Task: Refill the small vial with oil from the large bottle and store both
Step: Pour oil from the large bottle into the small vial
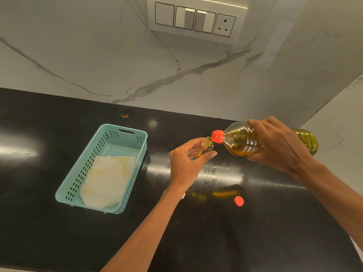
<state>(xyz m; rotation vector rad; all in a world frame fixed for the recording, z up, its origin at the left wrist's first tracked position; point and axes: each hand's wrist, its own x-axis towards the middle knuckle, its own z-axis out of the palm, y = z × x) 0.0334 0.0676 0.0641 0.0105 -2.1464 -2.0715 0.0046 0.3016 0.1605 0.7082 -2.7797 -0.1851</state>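
My right hand (279,146) grips the large clear oil bottle (243,140), tipped almost level above the black counter. Its red neck (217,136) points left and touches the mouth of the small vial (208,145). My left hand (186,161) holds the vial between thumb and fingers, its open threaded top tilted toward the bottle. Yellow oil fills the lower side of the big bottle. A loose red cap (238,201) lies on the counter nearer to me. A small pale cap (183,195) peeks out beside my left wrist.
A teal perforated basket (82,165) with folded white paper inside stands to the left on the black counter (59,232). The marble wall with a switch panel (196,18) rises behind. A marble side wall closes the right end.
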